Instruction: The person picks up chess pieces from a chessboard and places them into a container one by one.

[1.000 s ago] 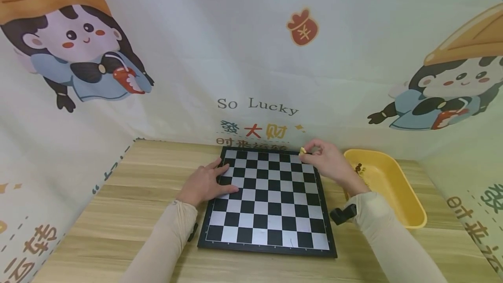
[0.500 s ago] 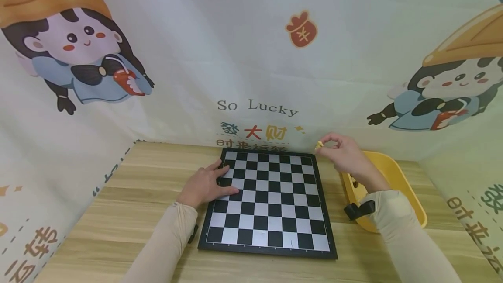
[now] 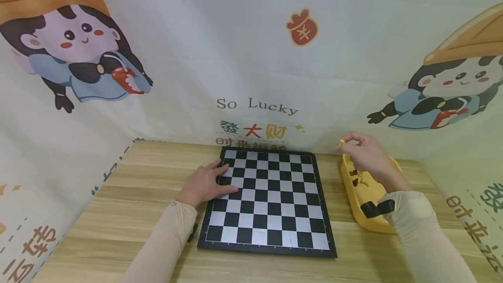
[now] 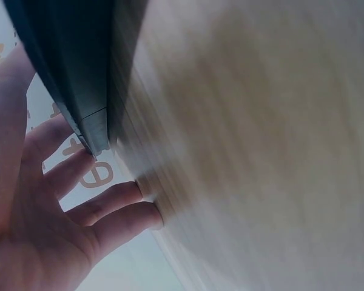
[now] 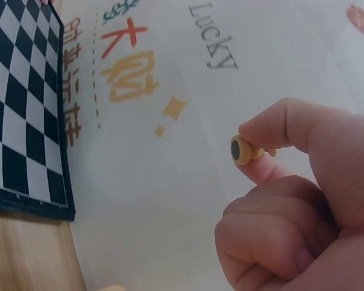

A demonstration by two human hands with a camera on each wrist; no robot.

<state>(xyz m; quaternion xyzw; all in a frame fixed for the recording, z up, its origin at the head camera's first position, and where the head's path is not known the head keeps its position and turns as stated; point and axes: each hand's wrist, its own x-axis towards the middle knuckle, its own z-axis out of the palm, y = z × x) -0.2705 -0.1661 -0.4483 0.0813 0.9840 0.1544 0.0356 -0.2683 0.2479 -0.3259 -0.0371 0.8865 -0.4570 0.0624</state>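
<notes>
A black-and-white chessboard (image 3: 271,200) lies on the wooden table, its squares bare. My left hand (image 3: 204,184) rests on the board's left edge with fingers spread; the left wrist view shows its fingertips (image 4: 130,218) by the board's dark side. In my right hand (image 3: 367,154) a small yellow chess piece (image 3: 340,143) is pinched between thumb and index finger, raised by the near-left rim of a yellow tray (image 3: 355,204). The right wrist view shows the chess piece (image 5: 246,150) tipped sideways, its dark round base facing left.
Several dark and yellow chess pieces (image 3: 355,182) lie in the tray, which stands right of the board. Behind the table (image 3: 129,195) hangs a white printed cloth (image 3: 188,56), and it also runs along both sides.
My right hand has moved right, from the board's far right corner to over the tray, with the chess piece still pinched. My left hand has stayed on the board.
</notes>
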